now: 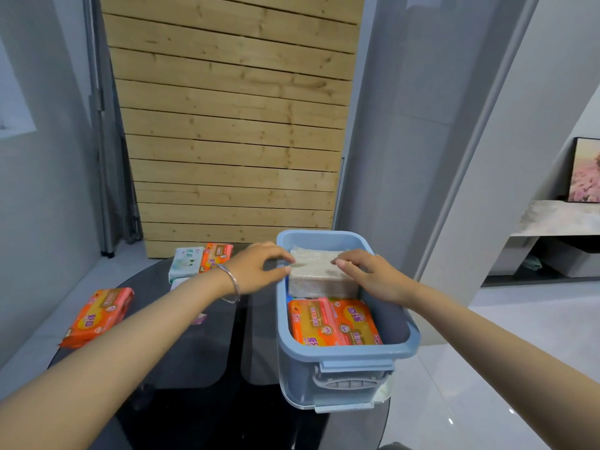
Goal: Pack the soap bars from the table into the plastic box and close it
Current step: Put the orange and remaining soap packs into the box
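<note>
A blue plastic box (406, 323) stands open on the right side of the dark glass table (194, 368). Inside, two orange soap packs (334, 321) lie at the near end. A pale beige wrapped soap pack (319, 274) sits at the far end. My left hand (259, 266) grips its left edge over the box rim, and my right hand (370, 274) grips its right side. On the table lie an orange soap pack (97, 315) at the left, a white-green soap pack (185, 263) and another orange soap pack (216, 256) at the back.
A wooden slatted panel (233, 118) leans behind the table. The box has a latch handle (352, 381) on its near end. No lid is in view. A further pale pack (177, 282) is mostly hidden behind my left forearm. White floor lies to the right.
</note>
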The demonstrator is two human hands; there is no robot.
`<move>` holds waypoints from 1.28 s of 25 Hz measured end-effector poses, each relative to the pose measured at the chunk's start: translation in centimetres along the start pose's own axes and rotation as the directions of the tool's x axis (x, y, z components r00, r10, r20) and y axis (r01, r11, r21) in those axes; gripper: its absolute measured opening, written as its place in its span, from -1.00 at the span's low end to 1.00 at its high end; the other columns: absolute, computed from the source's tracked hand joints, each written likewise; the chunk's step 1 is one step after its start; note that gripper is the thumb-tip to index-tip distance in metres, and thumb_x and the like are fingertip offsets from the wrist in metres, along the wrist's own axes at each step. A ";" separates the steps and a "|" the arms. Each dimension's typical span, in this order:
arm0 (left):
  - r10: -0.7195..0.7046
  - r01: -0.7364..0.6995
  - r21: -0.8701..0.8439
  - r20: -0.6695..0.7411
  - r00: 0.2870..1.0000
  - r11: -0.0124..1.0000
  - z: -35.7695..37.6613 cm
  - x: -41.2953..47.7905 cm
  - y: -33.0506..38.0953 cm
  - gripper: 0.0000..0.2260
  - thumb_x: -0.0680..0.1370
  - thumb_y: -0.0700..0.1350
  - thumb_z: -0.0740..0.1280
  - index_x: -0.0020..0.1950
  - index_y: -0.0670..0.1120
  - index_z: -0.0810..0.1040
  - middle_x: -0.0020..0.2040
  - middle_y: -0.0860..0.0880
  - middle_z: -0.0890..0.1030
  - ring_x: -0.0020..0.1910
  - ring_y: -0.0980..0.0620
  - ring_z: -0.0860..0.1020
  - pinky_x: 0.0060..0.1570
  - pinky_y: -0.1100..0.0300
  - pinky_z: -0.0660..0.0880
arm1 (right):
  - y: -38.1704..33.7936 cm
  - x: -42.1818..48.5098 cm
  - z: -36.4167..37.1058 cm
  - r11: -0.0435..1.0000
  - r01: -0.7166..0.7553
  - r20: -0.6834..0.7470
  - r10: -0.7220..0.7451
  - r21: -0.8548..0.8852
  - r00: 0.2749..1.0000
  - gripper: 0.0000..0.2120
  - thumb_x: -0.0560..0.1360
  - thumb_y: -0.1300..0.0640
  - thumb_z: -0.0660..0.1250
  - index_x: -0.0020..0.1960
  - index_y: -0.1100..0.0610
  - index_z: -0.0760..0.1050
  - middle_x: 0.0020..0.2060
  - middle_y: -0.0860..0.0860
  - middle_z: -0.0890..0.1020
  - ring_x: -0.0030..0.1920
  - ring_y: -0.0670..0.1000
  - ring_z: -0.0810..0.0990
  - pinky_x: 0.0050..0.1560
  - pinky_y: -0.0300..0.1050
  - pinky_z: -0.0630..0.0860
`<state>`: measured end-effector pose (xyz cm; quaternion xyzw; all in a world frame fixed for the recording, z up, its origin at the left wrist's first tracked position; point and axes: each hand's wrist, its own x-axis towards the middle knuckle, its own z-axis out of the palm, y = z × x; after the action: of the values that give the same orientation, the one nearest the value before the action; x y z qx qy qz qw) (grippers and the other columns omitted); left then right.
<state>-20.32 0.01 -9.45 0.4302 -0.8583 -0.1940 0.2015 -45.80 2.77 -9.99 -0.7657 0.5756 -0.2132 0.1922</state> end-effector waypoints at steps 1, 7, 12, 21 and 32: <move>-0.041 0.040 -0.036 -0.024 0.999 0.999 -0.9 -0.5 -1.4 -0.72 0.54 -0.03 0.27 0.23 -0.01 0.52 0.14 0.03 0.51 0.15 0.10 0.45 0.15 0.28 0.34 | -0.7 0.8 0.1 0.999 0.030 -0.044 -0.028 0.041 0.999 -0.64 0.61 -0.06 0.10 0.22 0.09 0.53 0.22 -0.04 0.55 0.25 -0.03 0.46 0.41 0.06 0.27; -0.488 0.488 0.011 -0.013 0.873 0.872 -3.5 -5.1 -12.3 -0.57 0.52 -0.01 0.31 0.36 -0.10 0.38 0.33 -0.09 0.46 0.21 -0.05 0.46 0.17 0.17 0.38 | -6.4 6.0 4.2 0.989 0.115 -0.073 -0.109 0.089 0.991 -0.69 0.59 -0.04 0.18 0.21 0.07 0.53 0.32 0.00 0.48 0.37 0.00 0.38 0.46 0.05 0.17; -0.578 0.578 -0.024 0.018 0.816 0.816 -1.3 -7.6 -16.7 -0.37 0.35 0.17 0.43 0.34 -0.04 0.38 0.29 -0.08 0.50 0.22 -0.09 0.50 0.22 0.11 0.42 | -10.9 10.3 8.9 0.976 0.176 0.056 -0.170 -0.127 0.984 -0.67 0.57 -0.14 0.15 0.22 -0.04 0.51 0.38 -0.02 0.41 0.42 -0.03 0.31 0.48 0.13 0.00; -0.790 0.799 0.014 -0.141 0.597 0.601 3.5 -4.2 -16.3 -0.26 0.30 0.17 0.44 0.33 -0.11 0.21 0.15 -0.09 0.54 0.13 -0.09 0.53 -0.04 0.08 0.49 | -10.9 11.0 9.6 0.957 0.155 0.008 -0.158 -0.246 0.987 -0.61 0.53 -0.23 0.14 0.21 -0.05 0.51 0.24 -0.13 0.54 0.30 -0.07 0.42 0.47 0.14 0.08; -0.613 0.145 -0.971 -0.001 0.790 0.188 -4.5 -1.7 -6.9 -0.28 0.25 0.01 0.56 0.30 0.01 0.28 0.08 -0.03 0.59 -0.03 0.02 0.64 -0.21 0.11 0.63 | -13.5 7.8 5.6 0.908 0.078 0.213 -0.179 0.411 0.961 -0.76 0.47 -0.12 0.34 0.06 -0.06 0.63 -0.05 -0.13 0.72 -0.02 -0.21 0.65 -0.02 -0.36 0.50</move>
<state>-12.48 -3.13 -9.51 0.4599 -0.3755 -0.6107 0.5239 -30.01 -0.87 -6.55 -0.7672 0.4399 -0.2419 0.3992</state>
